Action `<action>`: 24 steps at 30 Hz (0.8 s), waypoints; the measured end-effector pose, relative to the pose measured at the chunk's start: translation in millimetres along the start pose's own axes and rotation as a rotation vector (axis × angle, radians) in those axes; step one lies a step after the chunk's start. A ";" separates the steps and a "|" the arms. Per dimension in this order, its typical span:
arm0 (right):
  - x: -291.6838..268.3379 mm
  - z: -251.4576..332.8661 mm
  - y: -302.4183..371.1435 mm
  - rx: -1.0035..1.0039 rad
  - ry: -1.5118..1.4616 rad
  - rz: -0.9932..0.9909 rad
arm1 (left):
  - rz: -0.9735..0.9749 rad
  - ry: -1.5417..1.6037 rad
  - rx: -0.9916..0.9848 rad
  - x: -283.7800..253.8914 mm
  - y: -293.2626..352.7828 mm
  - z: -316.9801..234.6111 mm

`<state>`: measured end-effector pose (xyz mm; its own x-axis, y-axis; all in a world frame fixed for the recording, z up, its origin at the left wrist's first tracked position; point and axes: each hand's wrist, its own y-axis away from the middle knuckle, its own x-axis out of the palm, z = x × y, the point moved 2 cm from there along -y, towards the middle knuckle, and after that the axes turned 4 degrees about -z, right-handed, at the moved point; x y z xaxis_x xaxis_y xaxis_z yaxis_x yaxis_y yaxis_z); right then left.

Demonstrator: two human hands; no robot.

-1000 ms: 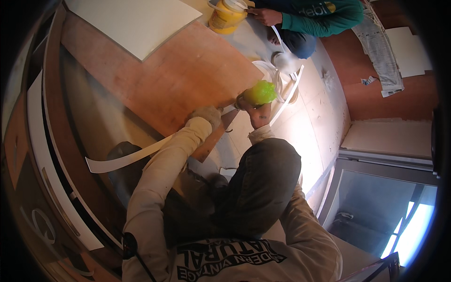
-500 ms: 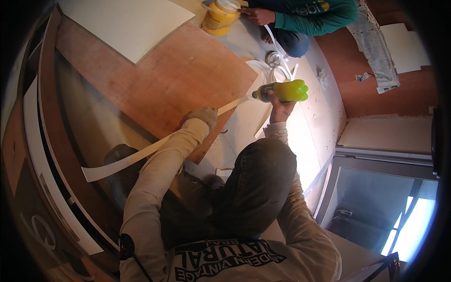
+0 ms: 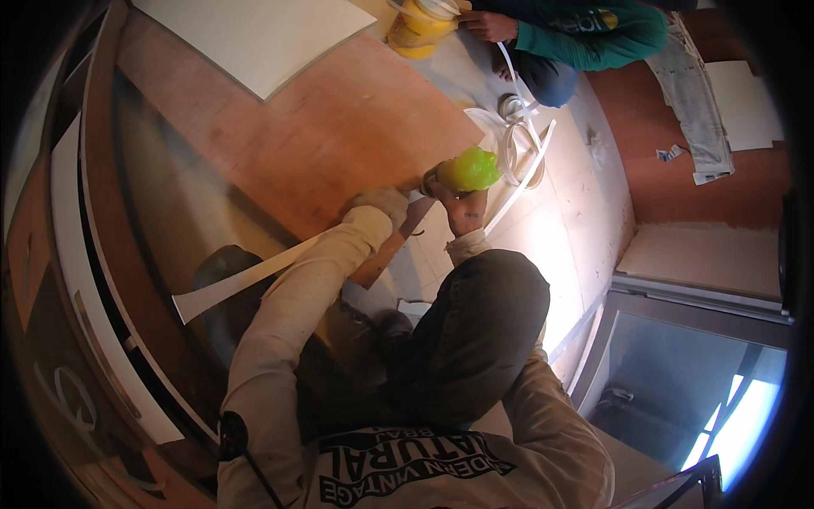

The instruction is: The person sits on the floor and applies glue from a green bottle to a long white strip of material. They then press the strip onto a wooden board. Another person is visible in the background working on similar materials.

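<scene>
Since the last frame: right hand [image 3: 465, 210] has brought the green bottle [image 3: 471, 170] back left, in toward the left hand [image 3: 383, 205]. Left hand stays at roughly the same place on the board edge. Whole view also shifts slightly, so the head has moved.

Grip: right hand is closed around the bottle, lobed base facing up and right, neck end pointing toward the left hand. Left hand is closed on the white strip [image 3: 229, 288]; finger detail hidden. Strip runs from that hand down-left to a free end, with a short bit showing on the bottle side. Can't tell if bottle and strip touch.

Left hand is over the edge of the reddish wooden board [image 3: 314, 127]; white sheet [image 3: 263, 42] lies on its far part. Beyond the bottle, loops and a straight white length [image 3: 526, 181] sit on the tiled floor [image 3: 560, 229]. Co-worker's hand [image 3: 489, 25] is beside the yellow tub [image 3: 415, 34].
</scene>
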<state>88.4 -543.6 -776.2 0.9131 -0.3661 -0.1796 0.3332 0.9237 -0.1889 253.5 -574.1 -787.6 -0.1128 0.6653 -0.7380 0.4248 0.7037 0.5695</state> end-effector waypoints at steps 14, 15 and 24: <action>-12.6 -17.8 -3.9 -0.008 0.054 0.023 | -0.045 -0.068 0.071 2.7 -3.6 -0.5; -14.6 -19.3 -5.8 -0.014 0.076 0.027 | -0.065 -0.060 0.093 0.2 1.0 0.1; -30.5 -5.0 -24.1 -0.009 0.073 -0.110 | -0.208 -0.036 0.099 22.9 18.1 28.5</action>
<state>51.3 -555.3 -771.0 0.8514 -0.4730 -0.2268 0.4282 0.8764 -0.2202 284.1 -553.2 -804.5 -0.1758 0.4983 -0.8490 0.4820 0.7956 0.3671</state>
